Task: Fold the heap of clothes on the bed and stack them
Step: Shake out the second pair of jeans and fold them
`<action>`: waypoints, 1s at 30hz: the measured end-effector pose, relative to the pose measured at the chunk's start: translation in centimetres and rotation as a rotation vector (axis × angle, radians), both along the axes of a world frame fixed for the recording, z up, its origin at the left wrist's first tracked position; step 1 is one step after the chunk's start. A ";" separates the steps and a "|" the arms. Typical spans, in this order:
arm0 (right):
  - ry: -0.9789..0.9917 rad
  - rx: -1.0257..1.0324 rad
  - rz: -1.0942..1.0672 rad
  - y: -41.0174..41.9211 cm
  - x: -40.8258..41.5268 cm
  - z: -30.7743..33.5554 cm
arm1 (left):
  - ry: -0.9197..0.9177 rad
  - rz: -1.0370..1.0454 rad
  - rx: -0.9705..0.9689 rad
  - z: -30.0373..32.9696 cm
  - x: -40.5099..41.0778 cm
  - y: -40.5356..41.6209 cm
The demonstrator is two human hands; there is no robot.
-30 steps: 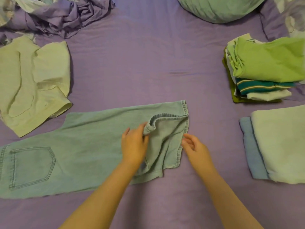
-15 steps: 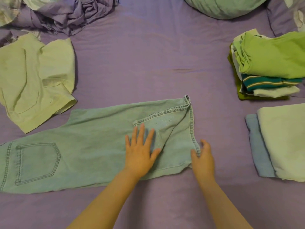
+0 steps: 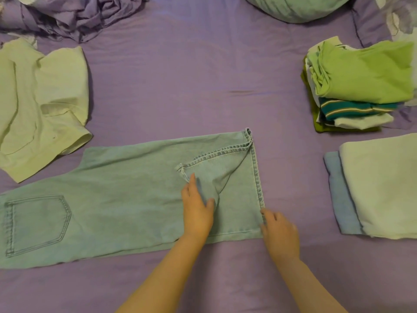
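Light blue jeans (image 3: 112,199) lie flat across the purple bed sheet (image 3: 180,75), back pocket at the left and leg hem at the right. The upper hem corner is turned over onto the leg in a triangular flap. My left hand (image 3: 197,208) pinches a ridge of that flap between thumb and fingers. At the lower right hem corner, my right hand (image 3: 279,231) holds the edge with curled fingers. A stack of folded clothes (image 3: 361,73) with a green shirt on top sits at the right.
A pale yellow-green shirt (image 3: 40,105) lies unfolded at the left. A folded pale garment (image 3: 383,184) rests on a folded blue one at the right edge. Crumpled purple bedding (image 3: 79,16) is at the top left, a green pillow (image 3: 293,7) at the top.
My left hand went from pressing flat on the leg to pinching the flap's ridge. My right hand slid down the hem to its lower corner. The leg end lies flatter.
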State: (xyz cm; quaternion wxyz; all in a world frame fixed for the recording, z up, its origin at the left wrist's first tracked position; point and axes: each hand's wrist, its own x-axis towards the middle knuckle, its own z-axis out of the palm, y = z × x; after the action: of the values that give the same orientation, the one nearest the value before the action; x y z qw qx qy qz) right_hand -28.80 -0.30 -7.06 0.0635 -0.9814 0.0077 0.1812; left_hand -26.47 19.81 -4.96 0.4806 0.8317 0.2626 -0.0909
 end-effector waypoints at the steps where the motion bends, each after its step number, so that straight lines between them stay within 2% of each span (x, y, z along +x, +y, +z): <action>1: -0.005 0.009 -0.018 -0.2 -0.2 -0.1 | 0.004 0.081 -0.059 0.0 0.3 -0.2; 3: -0.031 0.006 -0.027 -0.6 -0.6 -0.3 | 0.000 0.203 -0.133 -0.1 0.8 -0.5; 4: -0.043 -0.002 -0.024 -0.6 -0.7 -0.6 | -0.016 0.190 -0.124 0.0 0.8 -0.7; 6: -0.048 -0.012 -0.051 -0.2 -0.8 -0.6 | -0.069 0.038 -0.022 0.6 0.4 -1.1; 9: -0.010 0.149 -0.234 0.4 0.9 -0.4 | -0.216 -0.245 0.081 1.4 -0.5 -2.2; 11: 0.012 0.439 -0.442 0.1 3.0 0.7 | -0.300 -0.470 0.120 1.2 -1.2 -3.2; 13: 0.124 0.893 -0.731 -0.3 4.9 2.4 | -0.333 -0.688 0.161 0.3 -2.2 -4.3; 15: 0.286 1.109 -0.920 -0.7 6.4 3.6 | -0.293 -0.850 0.186 -0.5 -3.3 -5.0; 17: 0.425 1.028 -0.852 -0.4 6.9 4.3 | -0.217 -0.975 0.233 -0.9 -4.0 -5.5; 19: 0.392 0.842 -0.647 0.1 6.7 4.2 | -0.124 -1.044 0.204 -0.7 -4.5 -5.8; 21: 0.363 0.673 -0.423 0.4 6.0 3.3 | -0.146 -0.982 0.170 -0.4 -5.0 -5.5; 23: 0.345 0.560 -0.297 0.5 4.9 2.2 | -0.241 -0.849 0.220 -0.9 -5.3 -4.3; 25: 0.281 0.497 -0.383 0.1 4.4 1.8 | -0.283 -0.778 0.301 -1.8 -5.8 -2.0; 27: 0.261 0.507 -0.508 -0.2 4.0 1.5 | -0.244 -0.766 0.419 -2.6 -6.6 1.1; 30: 0.316 0.403 -0.461 -0.2 3.2 1.1 | -0.099 -0.857 0.550 -3.2 -7.8 5.2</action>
State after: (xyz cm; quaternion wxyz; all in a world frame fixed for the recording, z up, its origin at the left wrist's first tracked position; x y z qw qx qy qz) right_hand -25.61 -0.53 -5.95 0.2932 -0.8814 0.2030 0.3096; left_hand -34.23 24.96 -8.16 0.1754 0.9637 -0.1109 -0.1678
